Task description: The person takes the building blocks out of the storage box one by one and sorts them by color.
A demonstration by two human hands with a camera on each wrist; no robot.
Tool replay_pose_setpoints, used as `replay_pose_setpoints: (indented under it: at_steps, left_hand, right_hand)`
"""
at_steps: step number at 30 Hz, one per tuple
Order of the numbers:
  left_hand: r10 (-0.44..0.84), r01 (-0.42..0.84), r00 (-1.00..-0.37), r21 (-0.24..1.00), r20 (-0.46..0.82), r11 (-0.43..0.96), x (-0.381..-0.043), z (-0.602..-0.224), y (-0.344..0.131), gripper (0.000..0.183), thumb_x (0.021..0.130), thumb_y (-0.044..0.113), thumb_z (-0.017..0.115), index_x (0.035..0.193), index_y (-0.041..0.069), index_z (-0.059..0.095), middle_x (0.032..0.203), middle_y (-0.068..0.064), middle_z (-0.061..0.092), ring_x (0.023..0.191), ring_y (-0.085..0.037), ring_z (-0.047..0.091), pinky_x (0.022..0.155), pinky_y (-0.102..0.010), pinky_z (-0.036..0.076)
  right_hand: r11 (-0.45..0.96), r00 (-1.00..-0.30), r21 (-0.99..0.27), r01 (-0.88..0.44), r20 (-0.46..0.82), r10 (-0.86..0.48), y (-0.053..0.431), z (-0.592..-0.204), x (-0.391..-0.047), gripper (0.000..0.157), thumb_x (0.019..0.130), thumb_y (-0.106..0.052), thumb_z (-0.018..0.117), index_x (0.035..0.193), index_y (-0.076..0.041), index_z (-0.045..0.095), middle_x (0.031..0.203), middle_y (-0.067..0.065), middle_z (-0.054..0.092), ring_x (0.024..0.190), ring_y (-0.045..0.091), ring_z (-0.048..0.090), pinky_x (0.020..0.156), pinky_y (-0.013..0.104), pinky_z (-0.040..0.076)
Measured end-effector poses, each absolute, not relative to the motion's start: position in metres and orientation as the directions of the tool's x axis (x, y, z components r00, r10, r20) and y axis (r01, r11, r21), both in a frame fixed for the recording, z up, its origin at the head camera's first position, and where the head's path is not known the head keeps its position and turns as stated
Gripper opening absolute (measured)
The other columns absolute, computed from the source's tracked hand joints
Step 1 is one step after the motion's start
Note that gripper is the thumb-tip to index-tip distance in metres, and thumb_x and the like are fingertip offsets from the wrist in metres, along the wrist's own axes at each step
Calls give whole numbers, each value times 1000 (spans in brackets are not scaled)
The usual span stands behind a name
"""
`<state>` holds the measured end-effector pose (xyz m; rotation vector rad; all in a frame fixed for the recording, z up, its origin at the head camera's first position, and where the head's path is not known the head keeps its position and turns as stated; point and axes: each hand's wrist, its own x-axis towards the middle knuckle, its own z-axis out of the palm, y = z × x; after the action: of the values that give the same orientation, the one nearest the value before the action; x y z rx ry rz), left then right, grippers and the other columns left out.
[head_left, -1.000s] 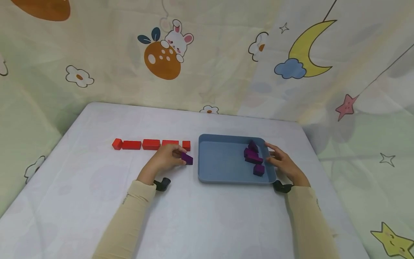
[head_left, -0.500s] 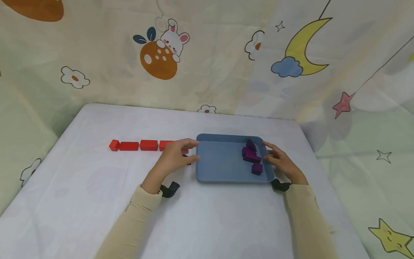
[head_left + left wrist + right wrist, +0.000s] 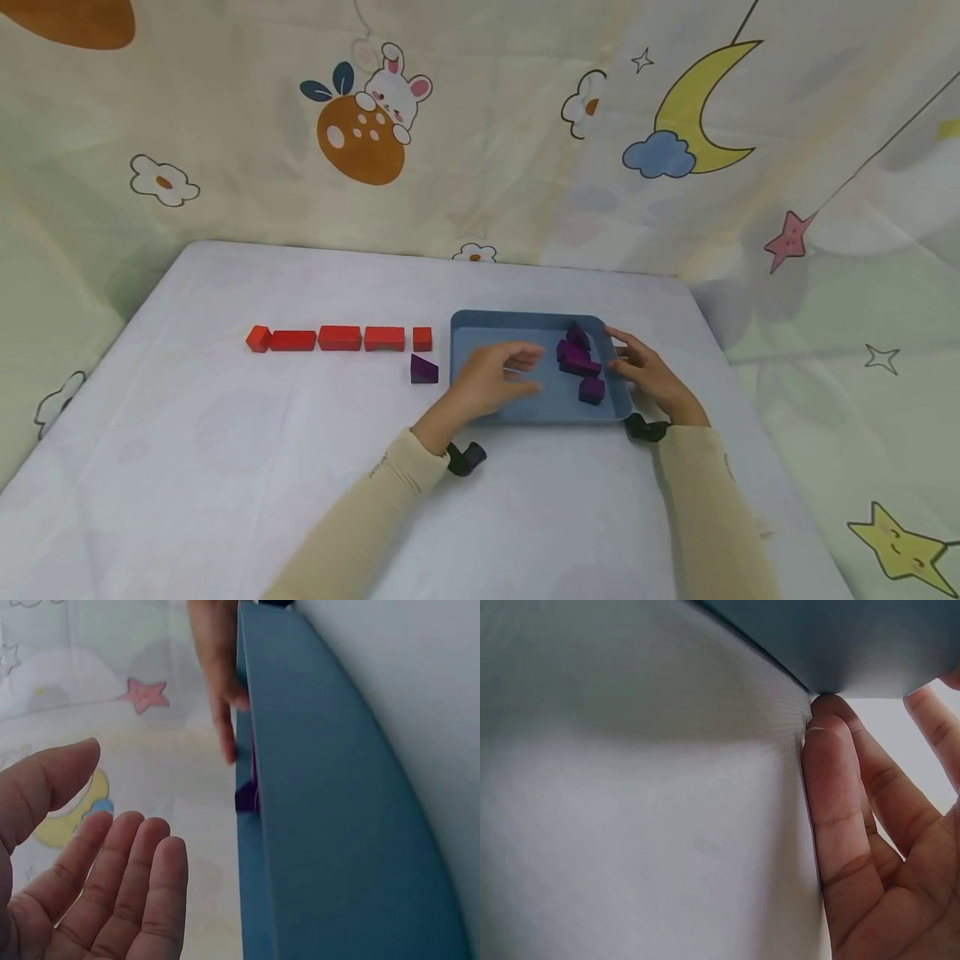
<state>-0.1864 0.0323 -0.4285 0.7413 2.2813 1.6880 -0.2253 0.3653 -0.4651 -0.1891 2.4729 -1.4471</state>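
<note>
1. Pale printed cloth [image 3: 487, 158] stands behind the white desk [image 3: 555, 517], showing a rabbit [image 3: 393, 93], a yellow moon [image 3: 681, 98] over a blue cloud [image 3: 662, 155] and a pink star [image 3: 789, 242].
2. Five red blocks [image 3: 339, 337] make a straight row across the left part of my desk, with the two end pieces smaller than the three between.
3. On the right I have a shallow blue tray [image 3: 540, 408], its long sides running left to right.
4. Four purple pieces [image 3: 580, 365] lie inside the tray, gathered toward its right wall; the nearest sits a little apart from the rest.
5. One purple wedge [image 3: 423, 370] rests on the desk, just to the near side of the rightmost red block and left of the tray.
6. I have my left hand [image 3: 491, 383] over the tray's left part, fingers extended toward the right and thumb well away from them.
7. My right hand [image 3: 654, 382] is at the tray's right end, fingers spread, tips touching the outer wall.
8. Tan sleeves [image 3: 712, 500] cover my forearms, and a black mount [image 3: 467, 459] shows at each wrist.
</note>
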Motion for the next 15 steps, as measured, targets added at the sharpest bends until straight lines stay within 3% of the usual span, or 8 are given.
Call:
replay_pose_setpoints:
  at_steps: [9, 15]
  left_hand:
    - [497, 239, -862, 944, 98, 228, -193, -439, 89, 41, 88, 14, 78, 127, 11, 67, 126, -1, 67, 110, -10, 63, 92, -23, 53]
    - [452, 214, -892, 903, 26, 371, -198, -445, 119, 35, 86, 17, 80, 120, 15, 72, 116, 4, 71, 106, -10, 65, 87, -19, 52]
  right_hand:
    - [488, -956, -873, 8, -150, -252, 366, -464, -225, 64, 101, -15, 56, 158, -19, 27, 145, 29, 44, 133, 43, 43, 109, 60, 34]
    - [479, -955, -878, -2, -141, -261, 365, -463, -223, 64, 101, -13, 56, 158, -18, 28, 144, 30, 46, 133, 43, 43, 109, 60, 34]
